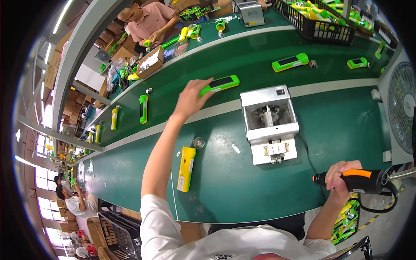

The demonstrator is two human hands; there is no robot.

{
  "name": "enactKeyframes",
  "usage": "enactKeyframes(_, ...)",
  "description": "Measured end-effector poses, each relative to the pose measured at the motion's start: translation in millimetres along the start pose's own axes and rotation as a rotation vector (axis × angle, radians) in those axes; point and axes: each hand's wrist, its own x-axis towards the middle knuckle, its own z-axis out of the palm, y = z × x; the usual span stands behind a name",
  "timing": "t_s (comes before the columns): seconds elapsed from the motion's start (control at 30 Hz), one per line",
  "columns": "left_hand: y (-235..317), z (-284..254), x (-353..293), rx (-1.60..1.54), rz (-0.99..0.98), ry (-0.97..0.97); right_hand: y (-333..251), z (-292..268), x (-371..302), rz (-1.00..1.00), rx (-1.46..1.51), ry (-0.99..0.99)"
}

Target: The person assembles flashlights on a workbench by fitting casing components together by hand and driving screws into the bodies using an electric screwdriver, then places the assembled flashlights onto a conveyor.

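My left hand (191, 99) reaches across to the green belt. Its fingers close round the left end of a green flashlight (225, 83) with a dark panel on top. In my right hand (340, 178) is a black electric screwdriver (363, 180) with an orange strip, its tip pointing left over the bench. A yellow flashlight (186, 170) lies on the bench before me, beside a small clear round part (199, 142). Right of centre stands a white and metal machine (269, 123) with an open top, probably a screw feeder. A small white piece (235, 148) lies left of it.
More flashlights (144, 109) lie along the belt (255, 73). At the right is a fan (402, 99); a black cable (310, 158) runs beside the machine. A black crate (323, 28) of parts stands at the far right. Another person (151, 21) works across the belt.
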Motion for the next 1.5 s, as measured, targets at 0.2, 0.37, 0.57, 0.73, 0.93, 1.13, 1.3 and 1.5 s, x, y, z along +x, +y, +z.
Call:
enactKeyframes(0.2, -24.3, 67.4, 30.9, 0.019, 0.057, -0.013, -9.2, -5.7, -11.9, 0.056, -0.097, 0.034)
enactKeyframes(0.37, -155.9, 35.3, -23.6, 0.422, 0.046, 0.249, -0.2, 12.4, -6.7, 0.098, -0.112, 0.144)
enactKeyframes(0.57, -402.2, -100.7, -168.4, 0.76, -0.467, 0.101, -26.4, 28.0, 4.3, 0.215, -0.131, 0.33)
enactKeyframes(0.73, -249.7, 36.7, -153.2, 0.249, -0.34, 0.121, -19.7, 48.2, 1.4, -0.132, -0.585, 0.286)
enactKeyframes(0.93, -120.3, 2.2, -202.5, 0.238, -0.202, 0.071, -47.9, 72.9, -25.3, -0.006, -0.229, 0.213)
enactKeyframes(1.13, -46.7, -42.1, -283.2, 0.308, -0.246, 0.046, -48.3, 53.2, -30.7, 0.032, -0.223, 0.152)
enactKeyframes(1.3, 21.1, -50.1, -307.8, 0.376, -0.312, 0.04, -53.2, 39.8, -23.9, 0.026, -0.2, 0.166)
enactKeyframes(1.5, 191.0, -19.5, -282.1, -0.417, -0.031, -0.088, -52.2, 16.7, -14.2, -0.009, -0.276, 0.151)
